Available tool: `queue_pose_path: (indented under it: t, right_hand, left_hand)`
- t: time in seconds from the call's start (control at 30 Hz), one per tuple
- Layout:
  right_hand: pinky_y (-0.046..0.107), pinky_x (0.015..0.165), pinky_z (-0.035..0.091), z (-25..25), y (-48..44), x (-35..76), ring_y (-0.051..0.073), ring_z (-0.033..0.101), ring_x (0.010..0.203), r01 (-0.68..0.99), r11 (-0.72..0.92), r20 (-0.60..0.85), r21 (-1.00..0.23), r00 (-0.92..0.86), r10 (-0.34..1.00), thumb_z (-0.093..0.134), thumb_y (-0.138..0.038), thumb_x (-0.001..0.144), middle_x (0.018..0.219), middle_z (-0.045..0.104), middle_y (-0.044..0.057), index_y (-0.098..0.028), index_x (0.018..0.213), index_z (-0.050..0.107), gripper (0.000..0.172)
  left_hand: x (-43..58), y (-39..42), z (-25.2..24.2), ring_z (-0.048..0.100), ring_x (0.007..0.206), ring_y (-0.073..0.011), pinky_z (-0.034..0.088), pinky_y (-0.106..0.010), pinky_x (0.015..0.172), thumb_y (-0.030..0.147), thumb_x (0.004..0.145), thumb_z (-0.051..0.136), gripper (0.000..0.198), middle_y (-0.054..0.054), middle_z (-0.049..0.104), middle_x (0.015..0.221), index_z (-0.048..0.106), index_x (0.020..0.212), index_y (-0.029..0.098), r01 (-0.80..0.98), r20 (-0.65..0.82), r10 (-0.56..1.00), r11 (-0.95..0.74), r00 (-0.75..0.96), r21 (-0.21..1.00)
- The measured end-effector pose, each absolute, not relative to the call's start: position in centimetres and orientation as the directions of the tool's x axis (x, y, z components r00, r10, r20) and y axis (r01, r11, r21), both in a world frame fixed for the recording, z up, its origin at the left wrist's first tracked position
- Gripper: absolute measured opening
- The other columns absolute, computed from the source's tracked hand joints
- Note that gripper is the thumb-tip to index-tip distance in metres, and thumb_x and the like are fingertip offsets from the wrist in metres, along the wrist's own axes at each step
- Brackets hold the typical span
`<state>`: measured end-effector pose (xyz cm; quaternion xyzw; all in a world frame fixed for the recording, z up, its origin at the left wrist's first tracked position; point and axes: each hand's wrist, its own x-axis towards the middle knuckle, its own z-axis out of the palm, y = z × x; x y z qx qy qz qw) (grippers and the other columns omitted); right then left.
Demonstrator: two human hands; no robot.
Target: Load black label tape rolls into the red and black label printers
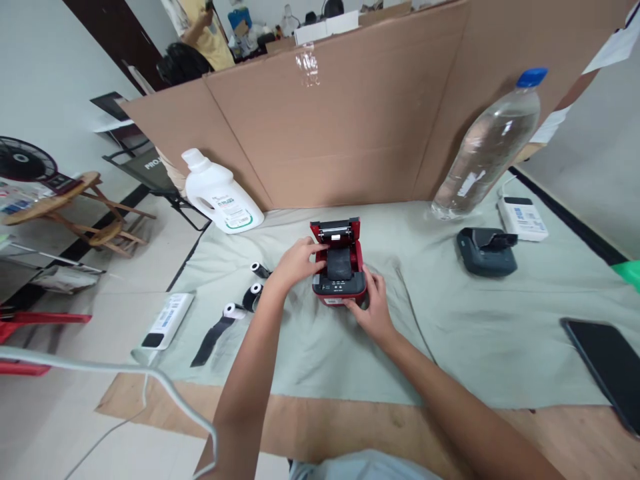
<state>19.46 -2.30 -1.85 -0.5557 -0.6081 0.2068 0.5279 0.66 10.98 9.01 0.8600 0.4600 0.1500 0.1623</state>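
A small red and black receipt printer (340,285) sits on the cloth in front of me with its lid (335,230) raised. Black-faced paper (339,264) lies in its open compartment. My left hand (299,263) is at the printer's left side, its fingers curled over the edge by the paper; whether they touch the paper I cannot tell. Gripping the right side and front corner is my right hand (373,303), thumb along the front. Left of the printer, partly behind my left forearm, are a part-unwound paper roll (233,311) and two other rolls (256,289).
A cardboard panel (345,127) stands behind the cloth. Before it are a white jug (220,197) and a tall water bottle (487,153). To the right lie a dark device (486,252), a white power bank (523,219) and a phone (605,363). Another white power bank (169,320) lies left.
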Motion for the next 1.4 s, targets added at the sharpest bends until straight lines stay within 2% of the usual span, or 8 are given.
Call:
queue_pose_path:
  t: [0.27,0.37,0.63,0.73,0.83,1.07,1.27,1.4]
  right_hand:
    - [0.053,0.107,0.045,-1.9,-2.2,19.6,0.030,0.049,0.121,0.468,0.323,0.432,-0.822,0.145,0.890,0.062,-0.039,0.091,0.126,0.045,0.012,-0.027,0.160,0.027,0.079]
    - [0.053,0.107,0.044,-2.0,-2.2,19.6,0.030,0.048,0.120,0.474,0.320,0.435,-0.820,0.155,0.887,0.065,-0.042,0.089,0.125,0.045,0.012,-0.027,0.160,0.028,0.081]
    - [0.055,0.110,0.042,-2.1,-2.1,19.6,0.030,0.047,0.122,0.455,0.305,0.413,-0.837,0.159,0.897,0.068,-0.052,0.088,0.125,0.045,0.011,-0.028,0.159,0.031,0.084]
    - [0.055,0.110,0.042,-2.1,-2.0,19.7,0.031,0.047,0.123,0.452,0.307,0.415,-0.837,0.160,0.896,0.067,-0.054,0.088,0.126,0.045,0.012,-0.027,0.159,0.031,0.084]
    - [0.056,0.110,0.041,-1.9,-2.0,19.6,0.031,0.047,0.123,0.458,0.314,0.425,-0.832,0.163,0.890,0.068,-0.054,0.088,0.126,0.045,0.012,-0.026,0.159,0.031,0.084]
    - [0.055,0.109,0.042,-1.8,-2.0,19.6,0.031,0.047,0.122,0.447,0.307,0.410,-0.840,0.152,0.899,0.066,-0.055,0.088,0.124,0.044,0.012,-0.025,0.159,0.030,0.086]
    - [0.054,0.111,0.041,-2.1,-2.0,19.7,0.030,0.046,0.125,0.432,0.322,0.420,-0.842,0.152,0.895,0.067,-0.052,0.088,0.126,0.044,0.011,-0.026,0.160,0.029,0.085]
    - [0.054,0.111,0.041,-2.0,-2.0,19.6,0.030,0.046,0.125,0.444,0.313,0.417,-0.840,0.159,0.895,0.068,-0.051,0.087,0.127,0.044,0.012,-0.027,0.159,0.030,0.085]
  left_hand:
    - [0.1,10.5,9.3,0.065,0.091,-0.0179,0.054,-0.030,0.087,0.004,0.078,0.048,0.045,-0.005,0.068,0.095,0.083,0.096,0.025,0.603,0.077,0.763,-0.563,0.641,0.565]
    - [0.9,11.1,9.9,0.066,0.100,-0.0201,0.052,-0.032,0.093,0.004,0.081,0.047,0.045,-0.005,0.073,0.106,0.082,0.101,0.025,0.671,0.103,0.783,-0.585,0.613,0.456]
    - [5.4,11.6,10.9,0.070,0.102,-0.0275,0.051,-0.032,0.083,0.028,0.082,0.071,0.037,-0.007,0.077,0.113,0.075,0.119,0.029,0.775,-0.182,0.757,-0.628,0.628,0.062]
    - [5.9,11.4,10.7,0.071,0.096,-0.0262,0.050,-0.031,0.079,0.036,0.090,0.063,0.023,-0.008,0.078,0.105,0.079,0.104,0.027,0.777,-0.201,0.751,-0.616,0.630,0.132]
    - [6.1,11.4,10.3,0.070,0.090,-0.0245,0.049,-0.032,0.077,0.040,0.097,0.049,0.035,-0.008,0.078,0.100,0.080,0.091,0.024,0.796,-0.173,0.779,-0.573,0.603,0.194]
    - [6.1,12.2,9.9,0.067,0.090,-0.0251,0.049,-0.032,0.075,0.025,0.073,0.074,0.024,-0.007,0.075,0.098,0.074,0.097,0.020,0.783,-0.216,0.754,-0.579,0.620,0.228]
    - [3.8,10.5,11.2,0.065,0.095,-0.0211,0.051,-0.031,0.084,0.025,0.076,0.069,0.034,-0.005,0.072,0.108,0.069,0.109,0.019,0.642,-0.047,0.741,-0.545,0.670,0.540]
    - [-0.2,8.0,12.4,0.064,0.090,-0.0200,0.051,-0.032,0.081,0.036,0.077,0.072,0.028,-0.004,0.070,0.099,0.069,0.098,0.018,0.601,0.102,0.870,-0.414,0.482,0.684]
